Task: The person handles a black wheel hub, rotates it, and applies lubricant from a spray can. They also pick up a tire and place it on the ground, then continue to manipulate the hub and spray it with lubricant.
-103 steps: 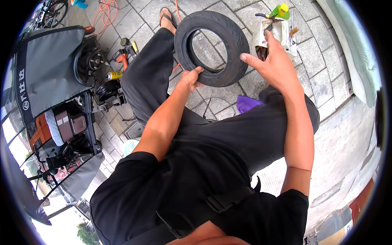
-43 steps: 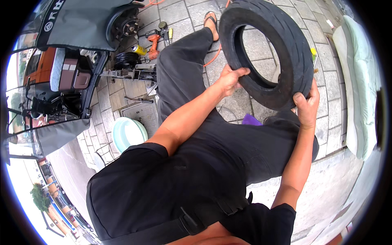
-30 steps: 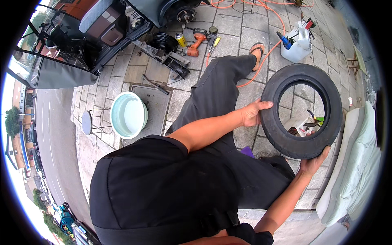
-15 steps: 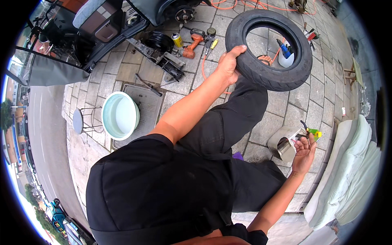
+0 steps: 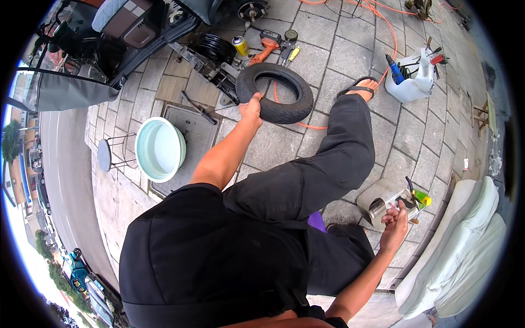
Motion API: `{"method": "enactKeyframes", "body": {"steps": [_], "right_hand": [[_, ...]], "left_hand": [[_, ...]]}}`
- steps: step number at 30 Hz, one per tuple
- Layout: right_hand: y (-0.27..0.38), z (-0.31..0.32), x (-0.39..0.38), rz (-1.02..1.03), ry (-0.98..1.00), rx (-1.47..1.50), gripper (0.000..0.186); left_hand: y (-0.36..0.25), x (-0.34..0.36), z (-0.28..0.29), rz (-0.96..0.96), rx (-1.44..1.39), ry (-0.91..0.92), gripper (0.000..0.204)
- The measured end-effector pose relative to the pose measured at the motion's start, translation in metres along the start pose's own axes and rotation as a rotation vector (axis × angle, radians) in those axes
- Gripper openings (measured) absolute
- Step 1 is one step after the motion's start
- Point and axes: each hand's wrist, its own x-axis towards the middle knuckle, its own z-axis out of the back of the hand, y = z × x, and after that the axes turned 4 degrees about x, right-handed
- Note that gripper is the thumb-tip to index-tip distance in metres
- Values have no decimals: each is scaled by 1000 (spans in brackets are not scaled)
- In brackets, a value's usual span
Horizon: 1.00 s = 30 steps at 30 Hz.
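My left hand point(image 5: 251, 111) grips the near-left rim of a black tyre point(image 5: 298, 113), fingers wrapped over its edge. The tyre hangs low over the paving beside the metal frame part; whether it touches the ground I cannot tell. At the right, my right hand point(image 5: 395, 228) is by a cut-open whitish plastic container point(image 5: 373, 199), fingers loosely curled and apart, nothing plainly held. Dark-handled tools and a green-and-yellow item point(image 5: 423, 198) stick out of that container, partly behind my fingers.
An orange impact wrench point(image 5: 265, 50), a yellow spray can point(image 5: 240, 46) and a black wheel rim point(image 5: 215, 49) lie near a vehicle. A pale green basin point(image 5: 160, 150) stands at left. A white tool container point(image 5: 413, 90) is beyond my foot; an orange hose point(image 5: 391, 33) crosses the paving.
The tyre has moved left and down, away from my right side, with my left hand still on it. My right hand has shifted slightly left and its fingers have curled more.
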Motion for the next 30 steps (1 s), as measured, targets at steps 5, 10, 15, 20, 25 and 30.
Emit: {"method": "enactKeyframes", "body": {"steps": [5,10,15,20,25,30], "right_hand": [[3,-13,15,-16,36,-87,63],[11,-27,20,2,27,-135,59],[7,-31,19,-35,56,-240,54],[2,-24,18,-43,55,-312,51],[1,-26,19,-35,64,-341,49],[1,-27,17,-44,70,-360,49]], "left_hand": [[-44,2,31,-295,344,164,59],[-99,-10,53,-432,561,215,84],[-112,5,87,-490,777,91,92],[-122,11,107,-547,1031,25,99],[-119,3,122,-527,786,106,92],[-125,4,135,-638,758,132,88]]}}
